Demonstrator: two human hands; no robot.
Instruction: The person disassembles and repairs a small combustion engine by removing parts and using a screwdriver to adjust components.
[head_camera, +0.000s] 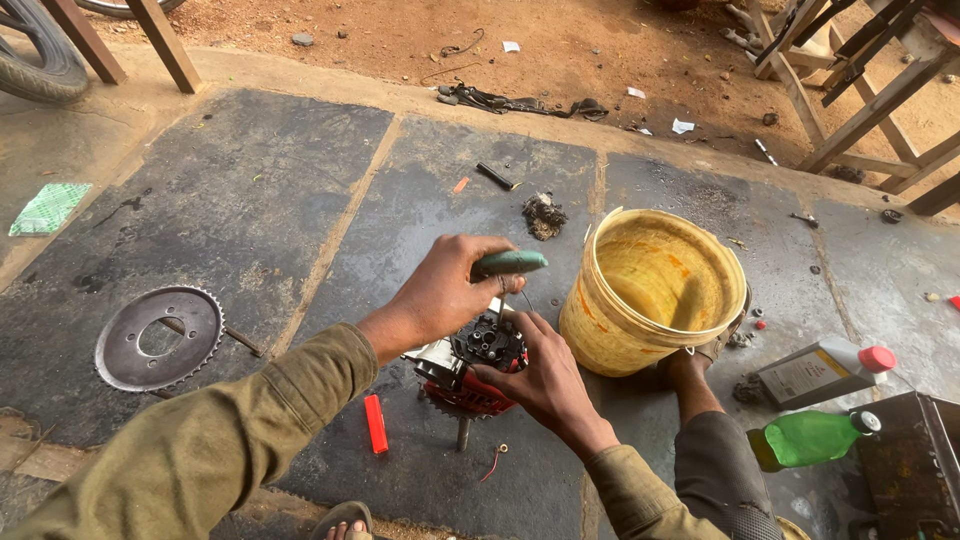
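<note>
Stone floor, engine part (478, 365) under both hands (500, 330).

The sprocket (158, 337) lay left of the engine part (470, 368); the bucket (650, 292) stood right, bottles (815, 405) beyond it.

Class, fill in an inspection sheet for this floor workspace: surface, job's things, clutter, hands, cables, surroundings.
Surface: dark stone slab floor, dusty, oil-stained.
Job's things: red and black engine part standing on the floor; green-handled screwdriver above it.
Clutter: toothed steel sprocket disc, yellow plastic bucket, grey oil bottle, green bottle, small red stick.
Hands: left hand grips the screwdriver; right hand steadies the engine part.
Cables: short loose wire.
Surroundings: reddish dirt ground, wooden frames, tyre.
</note>
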